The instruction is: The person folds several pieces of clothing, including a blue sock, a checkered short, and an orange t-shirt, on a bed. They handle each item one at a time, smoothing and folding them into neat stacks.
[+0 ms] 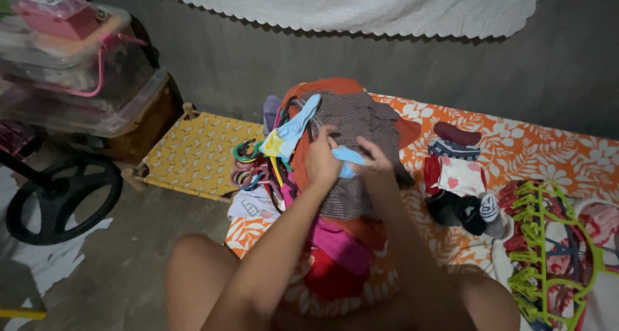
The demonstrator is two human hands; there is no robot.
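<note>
In the head view, both hands meet at the centre of the frame over a heap of clothes piled on an orange floral mat. The left hand and the right hand sit almost side by side, and between them lies a small light blue garment, pinched by fingers of the left hand from the left and by the right hand's fingers from the right; both sets of fingers are curled closed on the cloth. The visible part of that blue piece runs roughly left to right across the gap between the hands, so neither hand is clearly nearer; each holds one end. It rests right on top of a brown checked garment, which crowns the heap, with an orange garment showing behind at the top. Just left of the left hand, a second light blue and yellow garment trails up toward the upper centre, hung over a cluster of coloured plastic hangers. Below the forearms a pink cloth shows. To the right, apart from the hands, lie folded small clothes and socks, and at the lower right a green clip hanger. At the left of the frame are a yellow patterned cot, stacked clear storage boxes and a black wheel.
</note>
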